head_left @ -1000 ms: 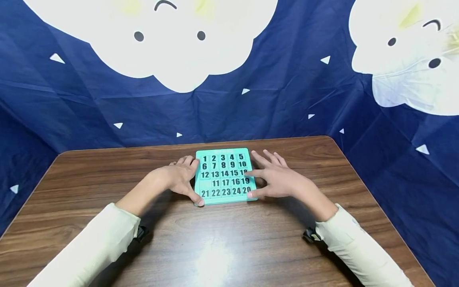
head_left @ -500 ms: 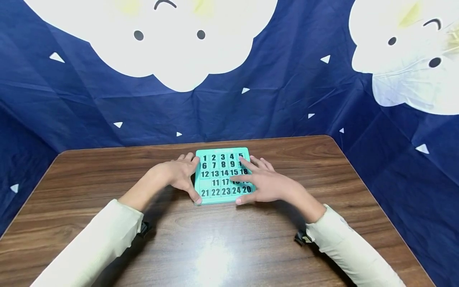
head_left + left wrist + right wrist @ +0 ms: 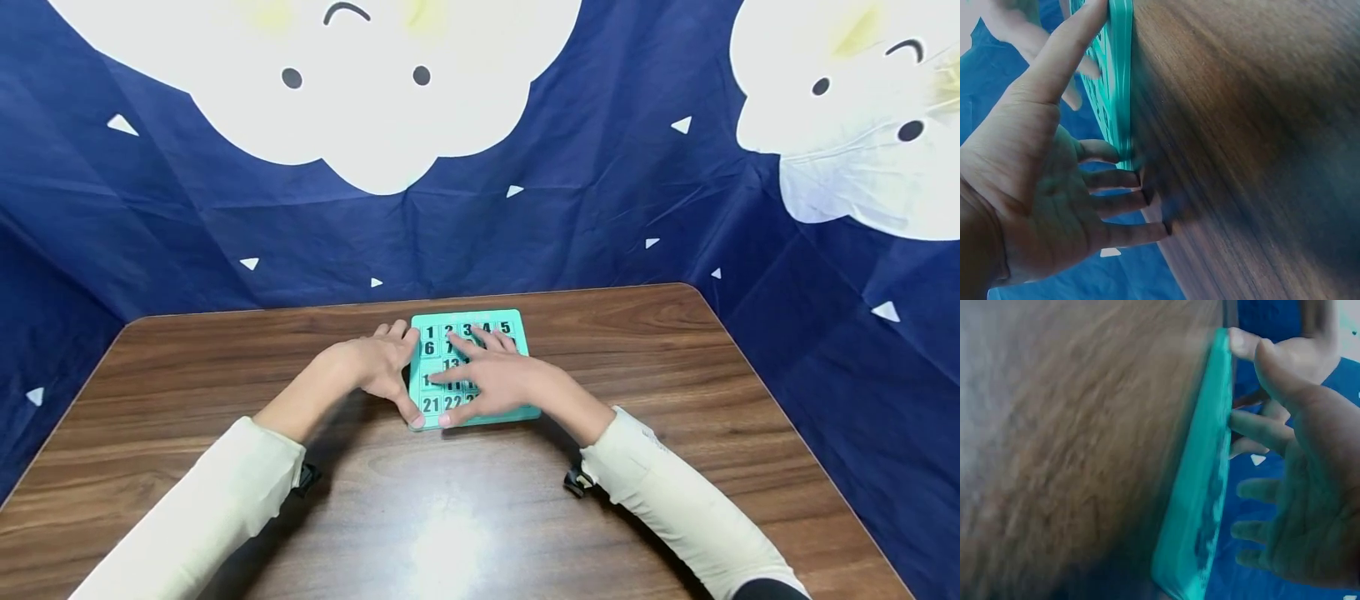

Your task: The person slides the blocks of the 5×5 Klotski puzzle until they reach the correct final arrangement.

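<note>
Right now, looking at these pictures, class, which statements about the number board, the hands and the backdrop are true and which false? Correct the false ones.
1. The number board lies on the wooden table. True.
2. The left hand covers the middle of the number board. False: the left hand is at its left edge.
3. The right hand reaches over the number board. True.
4. The backdrop is plain red. False: the backdrop is blue with white shapes.
5. The 21 tile is in the bottom row. True.

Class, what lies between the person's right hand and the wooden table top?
The teal number board; the head view shows the right hand over it and the wooden table beneath.
</note>
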Tool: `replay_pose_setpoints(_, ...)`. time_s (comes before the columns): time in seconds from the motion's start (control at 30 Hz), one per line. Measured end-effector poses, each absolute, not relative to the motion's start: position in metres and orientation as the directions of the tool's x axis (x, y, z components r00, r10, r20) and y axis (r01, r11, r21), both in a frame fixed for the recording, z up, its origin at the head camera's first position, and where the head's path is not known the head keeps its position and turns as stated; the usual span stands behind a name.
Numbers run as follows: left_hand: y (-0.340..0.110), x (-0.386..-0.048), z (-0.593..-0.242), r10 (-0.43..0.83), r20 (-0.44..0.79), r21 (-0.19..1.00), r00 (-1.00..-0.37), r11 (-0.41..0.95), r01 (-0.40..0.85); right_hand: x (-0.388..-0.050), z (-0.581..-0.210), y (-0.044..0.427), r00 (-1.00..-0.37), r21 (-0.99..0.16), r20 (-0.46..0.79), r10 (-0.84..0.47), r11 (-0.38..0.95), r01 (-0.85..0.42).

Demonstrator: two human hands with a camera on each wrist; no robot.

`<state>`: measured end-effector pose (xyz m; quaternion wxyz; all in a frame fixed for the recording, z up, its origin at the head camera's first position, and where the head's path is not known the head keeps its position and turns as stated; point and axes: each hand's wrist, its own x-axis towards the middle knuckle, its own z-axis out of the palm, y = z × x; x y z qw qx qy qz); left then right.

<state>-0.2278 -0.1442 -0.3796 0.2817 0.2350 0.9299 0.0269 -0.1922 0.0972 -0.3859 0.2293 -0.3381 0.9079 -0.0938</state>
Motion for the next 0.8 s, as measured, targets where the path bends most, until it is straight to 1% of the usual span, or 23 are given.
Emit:
replay_pose_setpoints(0.07, -0.144, -0.227, -0.379, 0.452, -0.505, 0.180, -0.735, 0.888, 0.422, -0.189, -0.382, 0.100, -0.645, -0.341, -0.355, -0.677, 0.736, -0.585)
replay_pose_setpoints(0.1, -0.144, -0.227, -0.379, 0.452, -0.501, 0.179, -0.738, 0.889, 0.422, -0.189, -0.381, 0.101, -0.646, -0.346, -0.349, -0.679, 0.734, -0.585)
replay_pose_setpoints(0.2, -0.143, -0.227, -0.379, 0.452, -0.495, 0.182, -0.742, 0.889, 0.421, -0.191, -0.377, 0.105, -0.693, -0.313, -0.325, -0.643, 0.765, -0.563)
replay_pose_setpoints(0.27, -0.142, -0.227, -0.380, 0.459, -0.494, 0.191, -0.739, 0.886, 0.423, -0.193, -0.376, 0.107, -0.732, -0.274, -0.326, -0.598, 0.801, -0.533)
replay_pose_setpoints(0.3, -0.142, -0.227, -0.381, 0.462, -0.493, 0.192, -0.737, 0.884, 0.426, -0.194, -0.376, 0.107, -0.741, -0.261, -0.333, -0.583, 0.812, -0.522)
replay_pose_setpoints(0.37, -0.141, -0.227, -0.380, 0.466, -0.496, 0.192, -0.733, 0.882, 0.430, -0.196, -0.378, 0.106, -0.736, -0.256, -0.347, -0.582, 0.813, -0.522)
replay_pose_setpoints(0.5, -0.140, -0.228, -0.379, 0.460, -0.507, 0.186, -0.729, 0.884, 0.428, -0.199, -0.383, 0.100, -0.694, -0.322, -0.348, -0.631, 0.775, -0.543)
replay_pose_setpoints(0.57, -0.141, -0.228, -0.379, 0.457, -0.506, 0.183, -0.731, 0.886, 0.427, -0.200, -0.383, 0.103, -0.697, -0.334, -0.331, -0.636, 0.770, -0.544)
replay_pose_setpoints(0.73, -0.141, -0.227, -0.381, 0.455, -0.497, 0.186, -0.739, 0.887, 0.422, -0.200, -0.375, 0.125, -0.757, -0.277, -0.319, -0.571, 0.819, -0.502)
replay_pose_setpoints(0.8, -0.141, -0.227, -0.382, 0.456, -0.495, 0.188, -0.740, 0.887, 0.421, -0.200, -0.375, 0.131, -0.764, -0.264, -0.328, -0.556, 0.830, -0.491)
